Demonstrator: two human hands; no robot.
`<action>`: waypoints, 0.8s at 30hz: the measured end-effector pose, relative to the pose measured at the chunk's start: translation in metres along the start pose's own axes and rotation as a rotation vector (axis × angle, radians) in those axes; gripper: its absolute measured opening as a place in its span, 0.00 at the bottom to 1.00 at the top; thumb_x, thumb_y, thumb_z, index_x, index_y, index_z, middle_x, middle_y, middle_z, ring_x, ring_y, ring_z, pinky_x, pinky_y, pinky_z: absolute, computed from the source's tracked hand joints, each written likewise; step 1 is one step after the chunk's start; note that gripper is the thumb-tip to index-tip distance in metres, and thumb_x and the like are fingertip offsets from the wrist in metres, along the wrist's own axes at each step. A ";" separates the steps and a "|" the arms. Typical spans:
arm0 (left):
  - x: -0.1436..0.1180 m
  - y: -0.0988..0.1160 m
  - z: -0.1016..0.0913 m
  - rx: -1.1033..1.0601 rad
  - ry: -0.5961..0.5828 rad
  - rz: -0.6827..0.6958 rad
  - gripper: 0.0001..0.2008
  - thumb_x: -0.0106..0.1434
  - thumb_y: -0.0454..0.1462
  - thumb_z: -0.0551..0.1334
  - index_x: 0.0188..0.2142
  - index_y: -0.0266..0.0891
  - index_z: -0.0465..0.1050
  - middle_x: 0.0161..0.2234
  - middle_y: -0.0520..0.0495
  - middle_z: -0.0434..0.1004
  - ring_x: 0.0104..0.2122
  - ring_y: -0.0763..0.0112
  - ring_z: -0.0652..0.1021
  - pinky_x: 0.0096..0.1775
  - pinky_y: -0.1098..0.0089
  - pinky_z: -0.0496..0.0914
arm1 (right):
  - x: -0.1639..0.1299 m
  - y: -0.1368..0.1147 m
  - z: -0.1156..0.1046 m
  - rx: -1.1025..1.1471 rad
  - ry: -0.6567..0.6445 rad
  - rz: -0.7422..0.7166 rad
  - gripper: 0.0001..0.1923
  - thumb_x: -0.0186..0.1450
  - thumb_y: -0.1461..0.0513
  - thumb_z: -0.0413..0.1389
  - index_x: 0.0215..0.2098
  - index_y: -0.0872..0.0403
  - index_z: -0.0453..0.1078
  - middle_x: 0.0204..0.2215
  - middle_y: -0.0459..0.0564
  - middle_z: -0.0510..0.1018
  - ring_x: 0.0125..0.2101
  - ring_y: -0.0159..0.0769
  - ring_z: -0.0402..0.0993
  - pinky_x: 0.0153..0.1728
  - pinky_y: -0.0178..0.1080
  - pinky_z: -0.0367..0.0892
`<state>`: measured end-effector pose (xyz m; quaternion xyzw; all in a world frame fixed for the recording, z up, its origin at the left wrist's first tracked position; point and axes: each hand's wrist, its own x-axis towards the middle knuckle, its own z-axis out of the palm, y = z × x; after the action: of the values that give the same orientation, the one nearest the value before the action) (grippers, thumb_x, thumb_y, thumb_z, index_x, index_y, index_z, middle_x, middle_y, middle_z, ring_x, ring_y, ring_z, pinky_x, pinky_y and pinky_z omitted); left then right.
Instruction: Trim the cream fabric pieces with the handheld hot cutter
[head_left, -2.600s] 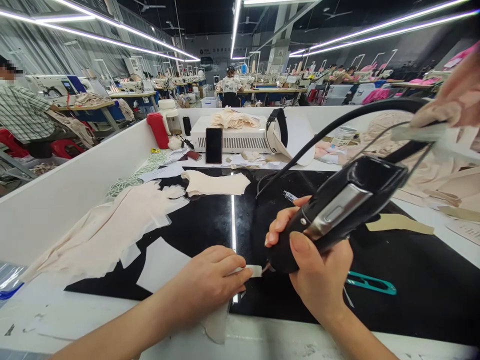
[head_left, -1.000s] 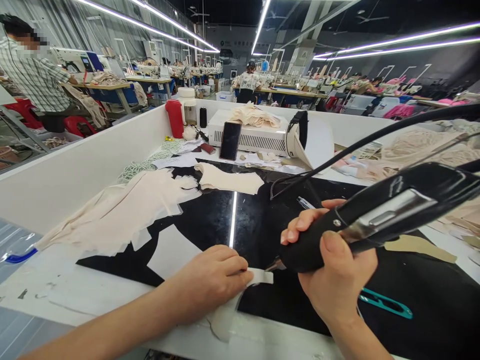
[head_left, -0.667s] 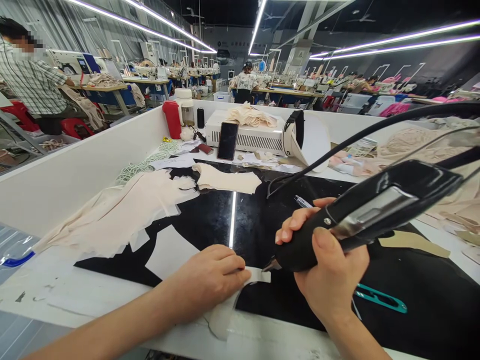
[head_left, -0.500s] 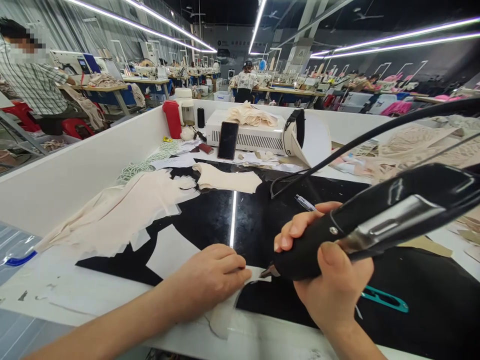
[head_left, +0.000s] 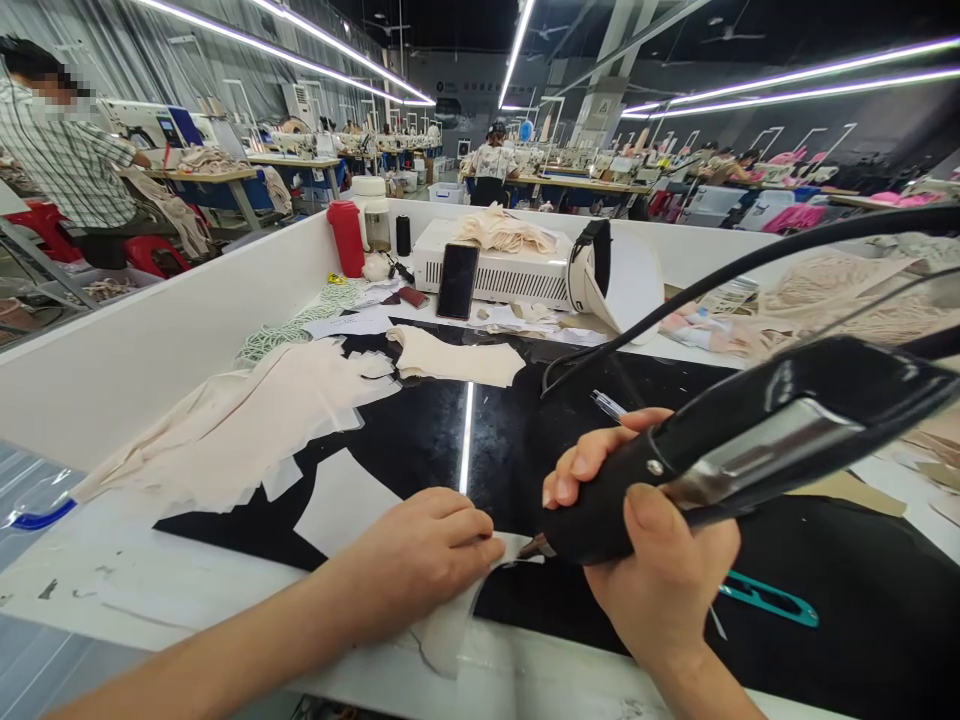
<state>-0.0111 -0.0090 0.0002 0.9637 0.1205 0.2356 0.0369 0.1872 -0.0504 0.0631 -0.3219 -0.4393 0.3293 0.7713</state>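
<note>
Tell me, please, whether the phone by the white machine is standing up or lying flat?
Standing: the phone leans, screen dark, against the white machine.

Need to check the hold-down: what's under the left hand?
The left hand presses a pale fabric piece onto the black mat. The strip's end pokes out toward the cutter tip; the part beneath the palm is covered.

The left hand (head_left: 420, 555) lies palm down with fingers (head_left: 480, 548) pressed flat, while the right hand (head_left: 660, 570) is curled in a tight grip.
</note>
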 end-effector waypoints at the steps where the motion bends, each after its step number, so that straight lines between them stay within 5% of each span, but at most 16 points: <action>1: 0.000 0.000 0.000 0.002 0.011 0.006 0.09 0.81 0.29 0.60 0.55 0.34 0.77 0.47 0.45 0.82 0.45 0.62 0.80 0.50 0.61 0.78 | 0.001 -0.001 -0.001 0.007 0.005 -0.013 0.18 0.67 0.52 0.74 0.49 0.46 0.76 0.30 0.40 0.80 0.25 0.33 0.77 0.26 0.36 0.77; 14: 0.001 0.006 -0.008 0.049 0.047 -0.010 0.10 0.81 0.28 0.57 0.56 0.32 0.75 0.46 0.43 0.82 0.46 0.61 0.82 0.52 0.61 0.80 | -0.001 -0.001 -0.007 -0.048 0.023 -0.021 0.17 0.68 0.53 0.73 0.50 0.46 0.76 0.31 0.40 0.80 0.25 0.33 0.78 0.27 0.37 0.78; 24: -0.019 0.034 -0.011 0.002 -0.074 -0.317 0.20 0.70 0.20 0.58 0.57 0.35 0.71 0.50 0.40 0.81 0.45 0.59 0.83 0.46 0.62 0.85 | -0.011 -0.006 -0.008 -0.073 0.049 -0.044 0.18 0.66 0.54 0.74 0.50 0.47 0.76 0.31 0.41 0.81 0.26 0.35 0.78 0.28 0.39 0.78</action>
<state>-0.0247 -0.0461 0.0057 0.9407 0.2697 0.1909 0.0770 0.1914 -0.0645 0.0597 -0.3480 -0.4388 0.2880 0.7768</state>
